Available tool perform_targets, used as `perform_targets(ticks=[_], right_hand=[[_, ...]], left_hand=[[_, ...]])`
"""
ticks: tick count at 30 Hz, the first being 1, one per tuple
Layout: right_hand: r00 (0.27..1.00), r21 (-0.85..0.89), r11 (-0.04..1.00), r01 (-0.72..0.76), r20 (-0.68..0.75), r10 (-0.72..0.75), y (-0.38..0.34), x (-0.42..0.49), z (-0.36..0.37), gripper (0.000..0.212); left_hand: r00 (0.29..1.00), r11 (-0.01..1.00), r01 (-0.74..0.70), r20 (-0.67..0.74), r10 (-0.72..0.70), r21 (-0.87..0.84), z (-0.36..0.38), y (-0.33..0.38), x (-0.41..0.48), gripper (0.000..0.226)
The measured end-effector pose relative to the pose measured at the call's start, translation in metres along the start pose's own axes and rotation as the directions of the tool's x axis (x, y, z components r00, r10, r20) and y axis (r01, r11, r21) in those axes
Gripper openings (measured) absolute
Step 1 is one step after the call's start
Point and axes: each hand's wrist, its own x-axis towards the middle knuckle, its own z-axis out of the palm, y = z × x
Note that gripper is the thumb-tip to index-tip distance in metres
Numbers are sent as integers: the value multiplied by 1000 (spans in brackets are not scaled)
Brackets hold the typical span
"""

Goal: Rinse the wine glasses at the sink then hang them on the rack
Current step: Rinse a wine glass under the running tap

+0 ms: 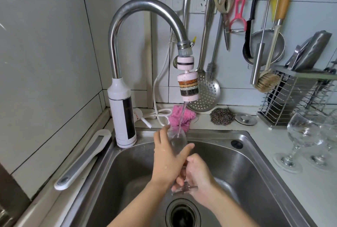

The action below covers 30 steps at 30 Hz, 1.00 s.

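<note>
- Wine glass: 1, clear, held above the back edge of the sink, bowl uppermost and tilted away from me, under the water stream.
- Left hand: wrapped round the bowl, fingers up its left side, thumb across the front.
- Right hand: wet, fingers curled tight round the stem just above the foot.
- Tap: curved steel, white body at the sink's back left corner, layered filter on the spout.
- Other wine glasses: 2, upright, side by side at the right edge of the counter, well apart from my hands.
- Pink cloth, steel scourer, round metal lid: 1 each, in a row along the counter's back edge, behind the sink.
- Wire holder: 1, at the counter's back right corner.
</note>
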Motion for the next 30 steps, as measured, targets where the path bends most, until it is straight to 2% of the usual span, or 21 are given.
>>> perform_targets(ticks=[2, 3, 4, 5, 6, 7, 9, 10, 11, 13, 14, 16, 17, 18, 19, 21, 23, 25, 26, 28, 30], right_hand=[[1000, -86, 996, -21, -3, 21, 1, -2, -2, 57], [999, -137, 990, -38, -14, 36, 1, -3, -3, 51], [998, -181, 982, -56, -27, 52, 1, -4, -3, 46], [997, -209, 975, -76, -38, 70, 2, -5, -3, 43], [996, -218, 972, -90, -45, 82, 1, -5, -3, 42], [995, -214, 972, -96, -52, 87, 1, -6, -2, 42], [994, -174, 980, -96, -74, 84, -1, -6, 0, 45], [993, -156, 983, -96, -87, 83, -3, -7, 0, 46], [992, -152, 983, -100, -89, 87, -4, -8, 0, 47], [991, -167, 979, -117, -79, 105, -6, -10, -2, 44], [990, -186, 974, -126, -79, 113, -6, -12, -3, 42], [990, -238, 962, -134, -82, 118, -4, -12, -5, 40], [990, -257, 957, -135, -81, 118, -3, -12, -4, 39], [990, -262, 956, -134, -78, 118, -3, -13, -4, 39], [991, -246, 960, -130, -73, 116, -3, -13, -4, 39], [993, -143, 984, -110, -61, 102, -5, -11, -4, 42], [997, -15, 998, -64, -41, 63, -9, -10, -6, 42], [998, 28, 998, -58, -5, 58, -11, -11, -7, 33], [998, -5, 998, -59, 4, 59, -11, -12, -7, 27], [1000, -147, 989, -27, -4, 27, -8, -14, -5, 24], [1000, -302, 953, 23, -13, -28, -4, -16, -2, 22]], left_hand=[[986, 982, 148, -54, -155, -120, 3, 0, 0, 58], [946, 921, 301, -47, -321, -246, 2, 1, 2, 50], [875, 810, 449, 1, -485, -378, 1, -2, 5, 51], [806, 706, 549, 60, -589, -447, -1, -5, 7, 57], [785, 675, 583, 101, -611, -453, -3, -4, 7, 64], [826, 733, 541, 95, -556, -412, -3, -4, 5, 71], [949, 931, 316, 40, -314, -181, -3, -2, 1, 83], [977, 974, 211, 28, -209, -86, -1, -2, 1, 86], [986, 985, 167, 8, -167, -46, 0, -2, 2, 82], [964, 954, 256, -26, -264, -158, 2, -2, 4, 51], [921, 887, 370, -14, -389, -277, 1, -3, 6, 39], [764, 632, 597, 109, -636, -494, -5, -3, 11, 48], [709, 521, 643, 179, -683, -561, -8, -3, 12, 55], [700, 500, 656, 205, -684, -565, -10, -2, 12, 56], [741, 567, 630, 194, -642, -530, -11, -1, 11, 54], [883, 813, 469, 149, -446, -346, -11, 3, 6, 59], [951, 934, 294, 158, -265, -203, -9, 5, 2, 73], [973, 954, 220, 121, -198, -202, -6, 7, 1, 73], [976, 959, 215, 74, -205, -183, -4, 8, 1, 67], [979, 975, 202, -2, -203, -93, -3, 8, -1, 57], [981, 981, 192, 1, -192, -16, -3, 6, -2, 50]])
